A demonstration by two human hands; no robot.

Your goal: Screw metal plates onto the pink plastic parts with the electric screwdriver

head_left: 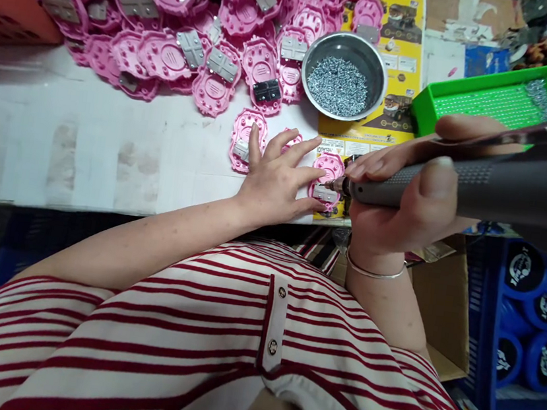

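Note:
My right hand [404,194] is wrapped round a grey electric screwdriver [486,181]. The tool's bit rests at a pink plastic casing [328,168] that carries a silver metal plate [323,194]. My left hand [276,182] lies flat with its fingers spread. Its thumb and index finger touch the left edge of that casing. Under the other fingers are a second pink casing [249,126], also with a silver plate, and a third pink casing [292,142], mostly hidden by the hand.
A metal bowl [307,96] of small screws stands beyond my hands. Many pink casings [165,55] are heaped at the back left beside an orange crate [13,7]. At right are a green tray [496,93] and a blue crate [484,337] holding round blue-and-black items.

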